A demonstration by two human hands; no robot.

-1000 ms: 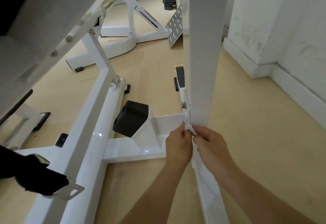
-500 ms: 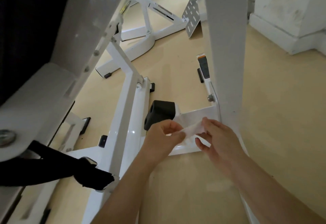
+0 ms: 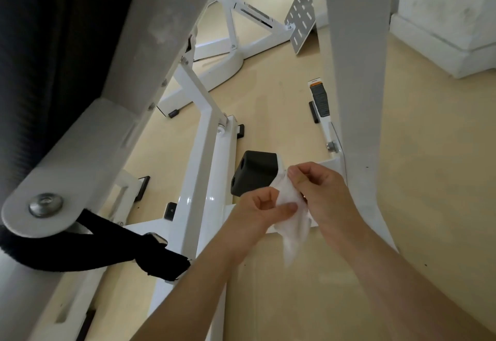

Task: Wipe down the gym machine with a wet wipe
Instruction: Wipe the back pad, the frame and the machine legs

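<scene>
Both hands hold a white wet wipe (image 3: 292,222) in mid air above the floor. My left hand (image 3: 261,207) pinches its left edge between thumb and fingers. My right hand (image 3: 320,193) grips its upper part with curled fingers, and the wipe's lower end hangs loose. The white gym machine surrounds the hands: a tall white upright post (image 3: 357,72) stands just right of them, and a glossy white base beam (image 3: 209,179) runs along the floor to their left. A black rubber stop (image 3: 255,174) sits on the base behind the hands.
A black strap (image 3: 112,249) hangs from a bolted white bracket (image 3: 67,179) at the left. Another white machine frame (image 3: 241,37) and a perforated plate (image 3: 300,16) stand further back. A white wall and skirting (image 3: 442,42) lie at the right. The floor is beige.
The hands have lifted away from the foot of the upright post and drawn toward me. The wipe, first pressed at the post, now hangs unfolded between both hands.
</scene>
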